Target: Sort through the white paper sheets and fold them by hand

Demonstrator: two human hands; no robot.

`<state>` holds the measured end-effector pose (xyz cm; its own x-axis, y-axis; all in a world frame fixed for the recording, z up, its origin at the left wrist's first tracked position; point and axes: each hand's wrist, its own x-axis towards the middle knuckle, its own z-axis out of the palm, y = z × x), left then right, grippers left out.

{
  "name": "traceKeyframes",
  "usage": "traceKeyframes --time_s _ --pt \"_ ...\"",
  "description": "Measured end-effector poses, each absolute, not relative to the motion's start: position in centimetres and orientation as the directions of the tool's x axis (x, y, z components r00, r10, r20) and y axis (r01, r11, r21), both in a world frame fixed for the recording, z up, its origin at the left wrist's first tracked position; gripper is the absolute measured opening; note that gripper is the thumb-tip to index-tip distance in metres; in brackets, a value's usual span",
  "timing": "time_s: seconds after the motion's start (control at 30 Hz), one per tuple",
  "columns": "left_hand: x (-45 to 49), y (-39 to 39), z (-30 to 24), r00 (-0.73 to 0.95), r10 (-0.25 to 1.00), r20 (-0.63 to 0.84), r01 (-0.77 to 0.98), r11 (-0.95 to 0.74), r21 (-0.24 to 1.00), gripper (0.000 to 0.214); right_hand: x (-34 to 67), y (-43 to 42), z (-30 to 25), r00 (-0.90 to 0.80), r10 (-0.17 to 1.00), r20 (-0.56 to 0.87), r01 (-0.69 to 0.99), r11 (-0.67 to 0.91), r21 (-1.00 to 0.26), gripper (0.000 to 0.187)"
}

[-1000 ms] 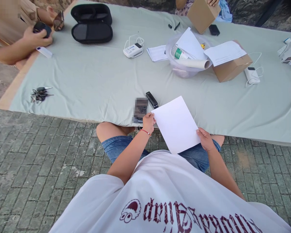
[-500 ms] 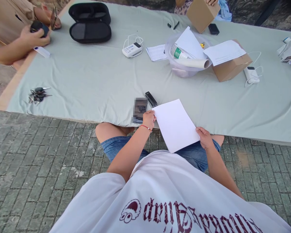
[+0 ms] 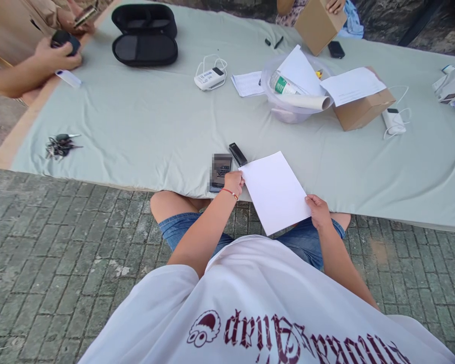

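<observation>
A blank white sheet of paper (image 3: 275, 191) is held over my lap at the near edge of a table with a pale green cloth (image 3: 144, 131). My left hand (image 3: 233, 183) pinches its far left corner, fingers closed. My right hand (image 3: 318, 211) grips its near right edge, fingers closed on it. A dark phone (image 3: 220, 172) and a black stapler (image 3: 237, 153) lie on the cloth just beyond my left hand.
Keys (image 3: 60, 145) lie at the left. Farther off are a black case (image 3: 144, 35), a white device with cord (image 3: 209, 78), a clear bowl with papers (image 3: 291, 91) and a cardboard box (image 3: 364, 108). Another person's hand holding a dark object (image 3: 56, 53) is at the far left. Someone opposite holds a box (image 3: 318, 23).
The sheet has shifted slightly up and away with both hands still on it. The person at the far left has raised the object in the farther hand.
</observation>
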<state>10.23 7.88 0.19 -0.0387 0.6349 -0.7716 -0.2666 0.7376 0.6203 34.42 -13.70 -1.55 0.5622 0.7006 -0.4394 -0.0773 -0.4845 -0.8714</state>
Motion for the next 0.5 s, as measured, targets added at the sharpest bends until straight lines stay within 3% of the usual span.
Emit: traceKeyframes --time_s 0.2,0.5 --pt "10.4 8.1 0.4 -0.029 0.651 -0.759 -0.271 0.726 0.632 0.015 34.4 -13.6 -2.2 0.606 0.688 -0.399 -0.053 -0.466 -0.883 0.035" --pt "10.3 8.1 0.6 -0.060 0.642 -0.764 -0.225 0.737 0.637 0.026 33.3 -12.2 -2.7 0.623 0.689 -0.369 -0.044 -0.440 -0.897 0.036"
